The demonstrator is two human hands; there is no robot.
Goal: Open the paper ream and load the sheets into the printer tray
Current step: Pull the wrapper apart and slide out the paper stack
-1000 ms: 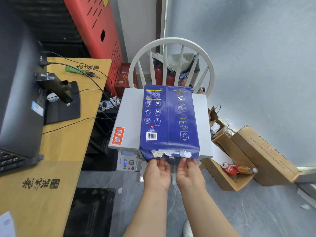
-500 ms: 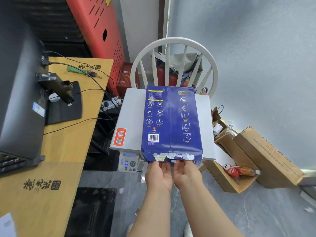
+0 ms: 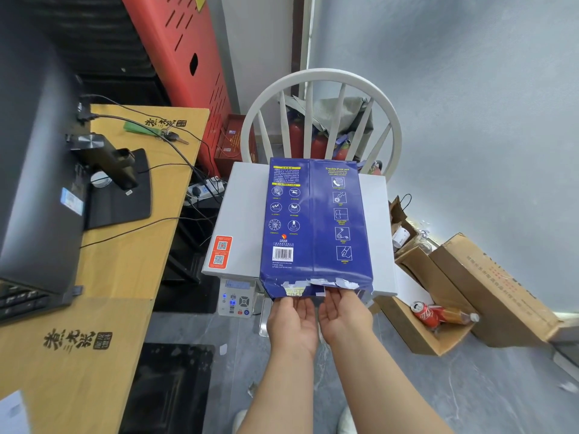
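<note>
A blue paper ream [image 3: 315,227] lies flat on top of a grey printer [image 3: 241,214] that stands on a white chair. The ream's near end is torn, with ragged white paper edges showing. My left hand [image 3: 293,324] and my right hand [image 3: 344,316] are side by side, palms up, at that torn end. The fingertips of both hands reach under or into the torn wrapper flap and are partly hidden by it. The printer's control panel [image 3: 235,297] faces me below the ream.
A wooden desk [image 3: 131,270] with a black monitor, cables and keys stands at the left. Open cardboard boxes [image 3: 488,296] with a red can and a bottle sit on the floor at the right. The white chair back [image 3: 322,86] rises behind the printer. A power strip lies between desk and printer.
Both hands stayed at the ream's torn end and drew slightly closer together, fingers shifting along the flap. The ream has not moved on the printer.
</note>
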